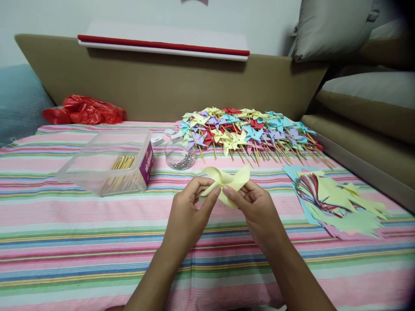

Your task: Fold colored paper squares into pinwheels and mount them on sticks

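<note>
A pale yellow paper pinwheel [240, 178] is held between both hands above the striped cloth, its blades curled in toward the middle. My left hand [191, 211] pinches its left side, thumb near the centre. On the other side, my right hand [256, 209] grips the paper with thumb and fingers, the thumb also by the centre. No stick shows on this pinwheel. Beyond the hands stands a round clear tub [181, 160] with small silvery pins in it. To the left, a clear plastic box [81, 157] with a purple label holds many thin wooden sticks [123, 175].
Finished pinwheels on sticks [253, 131] lie heaped at the back right. Cut paper pieces [337, 198] are stacked at right. Small white boxes [158, 141] sit near the tub. A red plastic bag [90, 110] lies back left; cushions [372, 97] border the right.
</note>
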Available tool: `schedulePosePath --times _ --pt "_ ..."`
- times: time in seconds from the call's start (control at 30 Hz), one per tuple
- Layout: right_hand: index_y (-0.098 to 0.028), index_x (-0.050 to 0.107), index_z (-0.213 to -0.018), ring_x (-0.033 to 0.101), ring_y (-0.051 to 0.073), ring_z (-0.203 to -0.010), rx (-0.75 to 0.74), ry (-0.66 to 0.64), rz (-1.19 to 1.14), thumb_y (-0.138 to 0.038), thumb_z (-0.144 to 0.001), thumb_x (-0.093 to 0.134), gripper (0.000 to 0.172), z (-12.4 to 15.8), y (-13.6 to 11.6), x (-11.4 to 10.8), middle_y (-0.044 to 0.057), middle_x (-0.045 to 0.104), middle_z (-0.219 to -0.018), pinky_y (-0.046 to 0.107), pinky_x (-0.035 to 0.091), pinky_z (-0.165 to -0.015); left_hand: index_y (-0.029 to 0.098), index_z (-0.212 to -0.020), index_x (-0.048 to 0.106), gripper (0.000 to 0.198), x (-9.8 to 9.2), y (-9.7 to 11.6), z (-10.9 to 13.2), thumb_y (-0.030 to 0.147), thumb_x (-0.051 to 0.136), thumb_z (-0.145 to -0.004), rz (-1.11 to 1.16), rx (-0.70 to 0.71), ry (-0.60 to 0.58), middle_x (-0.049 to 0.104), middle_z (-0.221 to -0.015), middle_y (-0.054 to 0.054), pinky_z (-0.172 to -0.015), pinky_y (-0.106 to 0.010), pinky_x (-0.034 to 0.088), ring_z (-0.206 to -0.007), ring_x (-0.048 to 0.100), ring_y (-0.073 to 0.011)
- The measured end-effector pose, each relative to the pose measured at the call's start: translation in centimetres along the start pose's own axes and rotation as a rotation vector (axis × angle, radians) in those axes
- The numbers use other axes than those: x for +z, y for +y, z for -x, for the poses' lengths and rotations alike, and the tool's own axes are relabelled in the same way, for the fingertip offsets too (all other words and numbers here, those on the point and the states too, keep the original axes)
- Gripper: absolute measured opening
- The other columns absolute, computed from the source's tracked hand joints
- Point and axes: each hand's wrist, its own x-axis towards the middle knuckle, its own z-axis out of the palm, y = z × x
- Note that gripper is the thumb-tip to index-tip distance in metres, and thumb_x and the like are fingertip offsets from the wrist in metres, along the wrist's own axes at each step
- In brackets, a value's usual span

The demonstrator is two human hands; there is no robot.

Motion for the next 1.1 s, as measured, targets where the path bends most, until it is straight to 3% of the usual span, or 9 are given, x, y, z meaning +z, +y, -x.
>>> schedulePosePath --times 0.3,0.57,0.67,0.93,1.1 --pt "-0.022 0.073 -0.102 0.071 0.021 -0.105 0.045 0.026 -0.085 -0.033 -0.075 0.083 0.031 0.29 0.02 0.44 0.004 0.079 -0.107 0.032 0.056 -0.092 0.023 -0.095 0.063 0.008 0.09 0.32 0.29 0.032 0.063 -0.095 -0.084 0.07 0.015 0.067 -0.088 0.0 -0.071 -0.025 0.047 -0.079 0.063 -0.0145" --pt "-0.023 0.074 -0.105 0.072 0.02 -0.101 0.089 -0.023 -0.121 -0.033 -0.074 0.085 0.035 0.18 -0.07 0.19 0.004 0.079 -0.103 0.031 0.055 -0.089 0.023 -0.098 0.063 0.014 0.25 0.08 0.16 0.036 0.063 -0.094 0.007 -0.04 0.029 0.071 -0.09 -0.001 -0.073 -0.026 0.049 -0.084 0.067 -0.0167" --pt "-0.023 0.075 -0.101 0.072 0.019 -0.097 0.072 -0.015 -0.091 -0.033 -0.074 0.084 0.03 0.07 -0.04 0.0 0.002 0.079 -0.096 0.03 0.055 -0.086 0.023 -0.097 0.063 0.014 0.29 0.03 0.14 0.036 0.063 -0.093 0.015 -0.055 0.031 0.072 -0.09 -0.001 -0.073 -0.026 0.05 -0.085 0.068 -0.0172" --pt "-0.024 0.075 -0.1 0.073 0.023 -0.096 -0.007 0.05 0.051 -0.034 -0.074 0.083 0.028 0.06 0.07 0.09 0.003 0.079 -0.099 0.035 0.057 -0.086 0.021 -0.101 0.063 0.014 0.46 0.34 0.22 0.033 0.063 -0.093 0.035 -0.026 0.013 0.074 -0.101 -0.004 -0.081 -0.027 0.053 -0.095 0.07 -0.0185" --pt "-0.023 0.074 -0.101 0.072 0.023 -0.101 -0.044 0.053 0.029 -0.033 -0.075 0.083 0.03 -0.32 0.27 0.22 0.005 0.079 -0.104 0.036 0.057 -0.091 0.021 -0.1 0.064 0.015 0.22 0.6 0.1 0.035 0.064 -0.093 -0.005 -0.031 0.026 0.074 -0.099 -0.003 -0.081 -0.027 0.054 -0.09 0.071 -0.0171"
